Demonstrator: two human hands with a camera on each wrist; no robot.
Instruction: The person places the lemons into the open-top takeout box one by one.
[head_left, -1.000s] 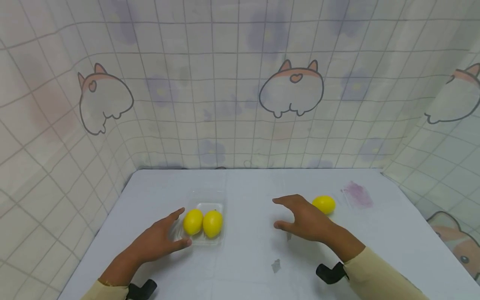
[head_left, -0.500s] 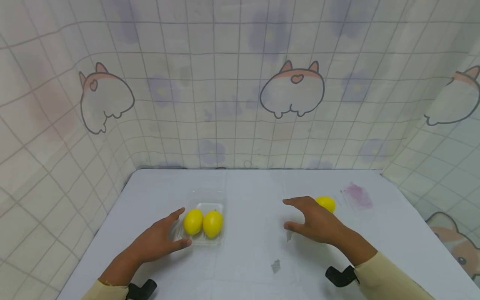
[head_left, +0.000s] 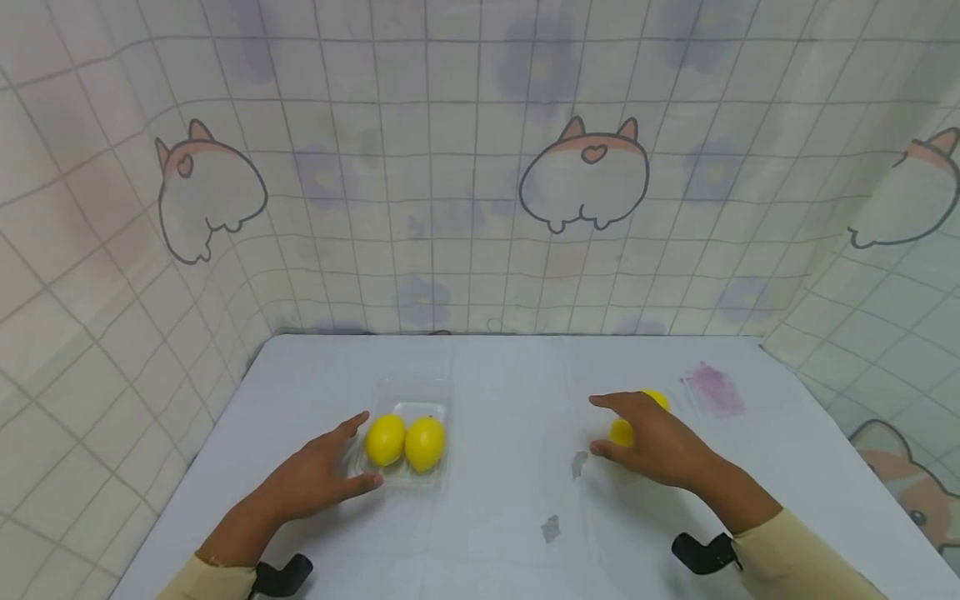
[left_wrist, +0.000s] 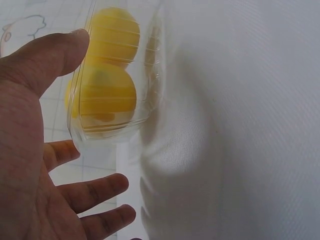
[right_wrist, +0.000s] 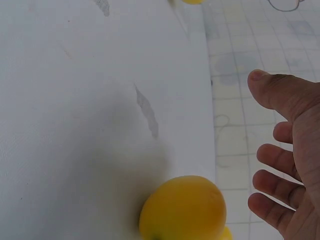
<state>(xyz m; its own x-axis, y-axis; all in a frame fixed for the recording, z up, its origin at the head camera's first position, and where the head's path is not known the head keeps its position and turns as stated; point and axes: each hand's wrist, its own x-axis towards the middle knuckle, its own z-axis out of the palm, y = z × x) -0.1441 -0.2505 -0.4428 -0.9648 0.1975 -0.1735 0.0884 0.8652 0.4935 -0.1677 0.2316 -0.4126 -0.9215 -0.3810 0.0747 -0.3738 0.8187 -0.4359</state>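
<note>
A clear plastic container (head_left: 408, 479) holds two yellow lemons, a left one (head_left: 386, 440) and a right one (head_left: 424, 443). My left hand (head_left: 311, 479) is at its left side, thumb and fingers spread. In the left wrist view the thumb (left_wrist: 55, 55) overlaps the container's edge; whether it touches is unclear. My right hand (head_left: 652, 437) hovers, fingers apart and nothing held, over two more lemons. One lemon (head_left: 621, 432) shows between thumb and index finger, the other (head_left: 656, 398) behind the hand; both are partly hidden. The right wrist view shows the nearer lemon (right_wrist: 182, 207) just below the palm.
A white-covered table (head_left: 495, 417) lies under everything. Grey patches (head_left: 551, 528) mark its front middle, and a pinkish stain (head_left: 715, 389) its right side. A checked curtain (head_left: 480, 183) with animal drawings hangs behind and at both sides.
My right hand has moved to the right over the lemons, covering more of the farther one and showing the nearer one between its fingers. My left hand and the container stay put.
</note>
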